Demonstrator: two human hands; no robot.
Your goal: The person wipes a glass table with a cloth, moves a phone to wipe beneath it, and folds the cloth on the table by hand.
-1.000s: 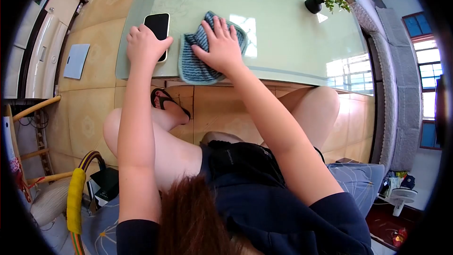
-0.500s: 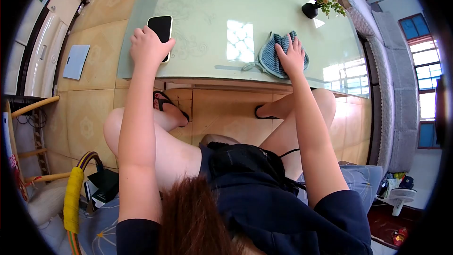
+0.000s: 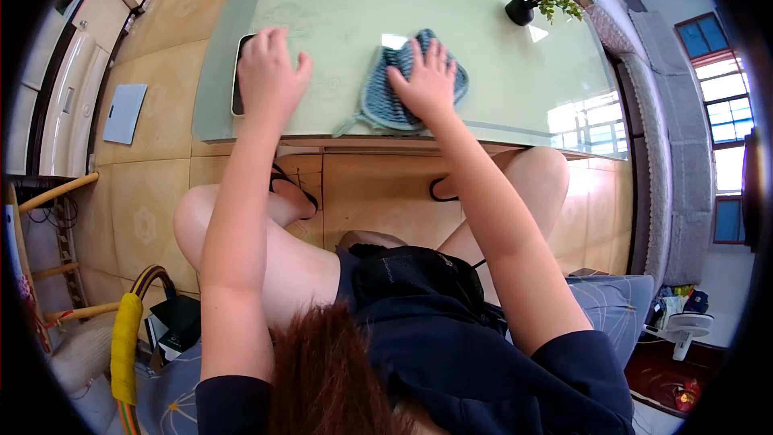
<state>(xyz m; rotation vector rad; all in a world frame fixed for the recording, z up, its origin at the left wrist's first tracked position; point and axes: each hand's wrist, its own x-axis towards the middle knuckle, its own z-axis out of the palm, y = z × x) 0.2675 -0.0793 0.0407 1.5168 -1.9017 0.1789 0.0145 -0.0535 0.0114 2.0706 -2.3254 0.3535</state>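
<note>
A blue-green ribbed cloth (image 3: 375, 97) with a small hanging loop lies on the glass tabletop near its front edge. My right hand (image 3: 427, 85) rests flat on top of it, fingers spread, covering part of the cloth. At the table's left side is a smartphone (image 3: 238, 85) with a black screen and pale rim. Most of the phone is hidden behind my left hand (image 3: 272, 77), which is slightly blurred. Its fingers are apart and hold nothing, and I cannot tell whether it touches the phone.
A small black vase (image 3: 520, 12) with flowers stands at the table's (image 3: 322, 24) back right. Beyond the right edge runs a grey sofa (image 3: 684, 145). A white flat item (image 3: 125, 113) lies on the tiled floor at left. My knees are under the front edge.
My right hand and the cloth have slid left across the glass. My left hand has come off its grip on the phone and shifted right; the phone now sits farther left in view.
</note>
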